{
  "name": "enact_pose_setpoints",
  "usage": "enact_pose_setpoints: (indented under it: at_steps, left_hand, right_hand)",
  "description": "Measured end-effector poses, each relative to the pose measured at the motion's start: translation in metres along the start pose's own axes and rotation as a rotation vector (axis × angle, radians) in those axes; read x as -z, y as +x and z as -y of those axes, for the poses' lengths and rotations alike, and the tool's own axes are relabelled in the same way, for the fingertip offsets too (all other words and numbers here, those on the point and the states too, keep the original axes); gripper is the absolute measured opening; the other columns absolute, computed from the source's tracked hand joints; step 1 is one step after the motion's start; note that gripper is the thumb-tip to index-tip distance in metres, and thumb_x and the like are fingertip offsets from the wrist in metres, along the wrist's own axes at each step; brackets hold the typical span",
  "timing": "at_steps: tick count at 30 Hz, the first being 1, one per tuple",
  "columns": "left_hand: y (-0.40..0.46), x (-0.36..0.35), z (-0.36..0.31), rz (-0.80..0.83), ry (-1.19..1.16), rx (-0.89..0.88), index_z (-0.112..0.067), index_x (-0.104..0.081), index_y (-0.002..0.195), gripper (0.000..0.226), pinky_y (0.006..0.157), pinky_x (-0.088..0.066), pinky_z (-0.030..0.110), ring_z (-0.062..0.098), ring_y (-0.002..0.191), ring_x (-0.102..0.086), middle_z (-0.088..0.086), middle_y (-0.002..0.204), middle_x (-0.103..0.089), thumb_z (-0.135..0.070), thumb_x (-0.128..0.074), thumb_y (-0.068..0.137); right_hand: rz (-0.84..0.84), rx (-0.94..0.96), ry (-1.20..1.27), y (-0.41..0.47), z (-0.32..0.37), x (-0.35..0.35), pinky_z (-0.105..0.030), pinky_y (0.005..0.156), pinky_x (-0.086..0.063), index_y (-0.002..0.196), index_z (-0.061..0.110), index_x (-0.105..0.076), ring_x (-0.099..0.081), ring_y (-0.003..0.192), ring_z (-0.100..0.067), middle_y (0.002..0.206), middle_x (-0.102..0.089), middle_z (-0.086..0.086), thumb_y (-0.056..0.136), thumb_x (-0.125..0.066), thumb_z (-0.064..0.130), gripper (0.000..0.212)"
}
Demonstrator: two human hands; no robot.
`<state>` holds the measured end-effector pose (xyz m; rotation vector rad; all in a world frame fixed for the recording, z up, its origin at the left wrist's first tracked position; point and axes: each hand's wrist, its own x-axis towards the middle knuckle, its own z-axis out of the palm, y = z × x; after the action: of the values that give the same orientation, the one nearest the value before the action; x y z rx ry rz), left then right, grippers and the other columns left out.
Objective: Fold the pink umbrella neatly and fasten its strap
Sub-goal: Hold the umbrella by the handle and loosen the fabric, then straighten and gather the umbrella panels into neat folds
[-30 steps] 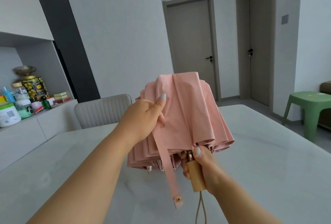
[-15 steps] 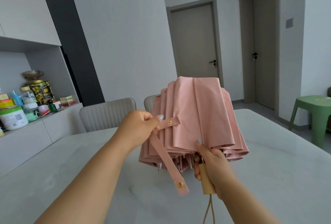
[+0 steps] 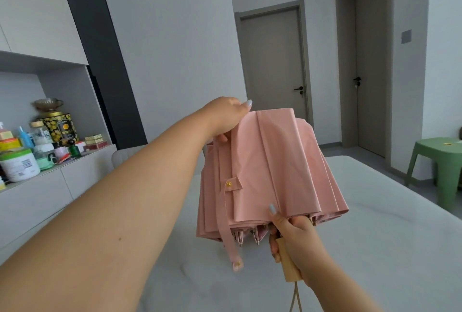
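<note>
Pleat-gathering: left hand (image 3: 226,118) pinches the umbrella (image 3: 272,166) top, right hand (image 3: 297,241) grips the handle (image 3: 287,264); strap (image 3: 228,214) needs wrapping next.

So the pink umbrella (image 3: 270,169) is collapsed but not rolled up yet, its canopy hanging in loose, flared pleats with the top pointing away and the metal rib tips poking out at the near edge. It's held up in the air above the surface by its pale wooden handle (image 3: 290,265), which has a beige cord loop dangling off the end. The strap (image 3: 228,214) is undone and just hangs down the left side, with a gold snap at its loose end and another gold snap on a little tab partway up the canopy.
</note>
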<state>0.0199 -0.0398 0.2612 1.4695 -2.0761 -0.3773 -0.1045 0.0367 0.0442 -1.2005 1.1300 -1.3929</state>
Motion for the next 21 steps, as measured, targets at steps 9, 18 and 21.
enact_pose_setpoints:
  at_steps: [9,18,21]
  left_hand:
    - [0.003,0.03,0.0,0.084,-0.198,0.056,-0.01,-0.054,0.074,0.044,0.071,-0.059,0.036,0.023,0.059,-0.06,0.002,0.06,-0.061,-0.049,-0.054,0.095]
    - [-0.005,0.024,0.026,-0.119,-0.171,-0.024,-0.007,-0.058,0.09,0.014,0.059,-0.058,0.03,0.017,0.057,-0.062,0.01,0.077,-0.065,-0.009,-0.071,0.086]
    - [-0.003,0.013,0.039,-0.217,-0.217,0.006,-0.007,-0.06,0.094,0.016,0.063,-0.058,0.034,0.016,0.056,-0.062,0.011,0.076,-0.066,-0.016,-0.071,0.088]
  right_hand:
    - [0.02,0.026,0.012,-0.003,0.002,-0.002,-0.028,0.045,-0.044,0.068,0.002,-0.05,-0.045,0.037,-0.023,0.052,-0.051,-0.018,0.063,-0.06,0.059,0.058]
    - [0.042,0.036,0.048,-0.004,0.003,-0.001,-0.029,0.046,-0.044,0.067,0.002,-0.051,-0.045,0.038,-0.024,0.05,-0.052,-0.019,0.064,-0.061,0.057,0.056]
    - [0.055,0.036,0.069,-0.004,0.003,0.0,-0.031,0.047,-0.044,0.067,0.002,-0.052,-0.045,0.04,-0.024,0.051,-0.052,-0.019,0.064,-0.064,0.056,0.056]
